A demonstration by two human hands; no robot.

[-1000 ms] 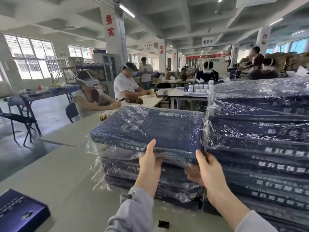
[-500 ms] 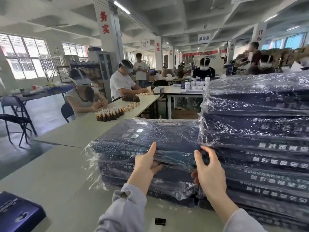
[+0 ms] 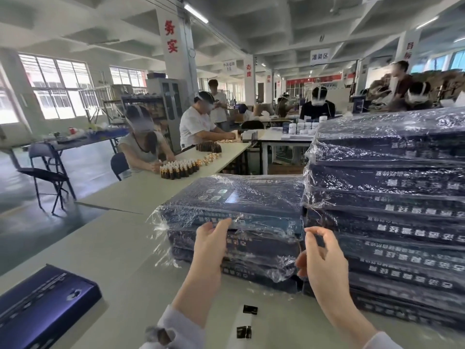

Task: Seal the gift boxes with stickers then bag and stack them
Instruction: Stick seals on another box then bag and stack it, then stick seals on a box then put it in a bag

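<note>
One bagged box (image 3: 239,197) went from lifted and tilted to lying flat atop the short stack (image 3: 234,250), so this stacking step looks done. Far left, an unbagged box (image 3: 45,306) waits on the table (image 3: 113,248). The left hand (image 3: 210,245) lays straight, closed-up fingers on the top box's front edge. Two stickers (image 3: 250,309) lie nearer in. The right hand (image 3: 320,258) has let go, fingers loosely curled, pinching nothing. The tall stack (image 3: 390,222) crowds in just beside.
</note>
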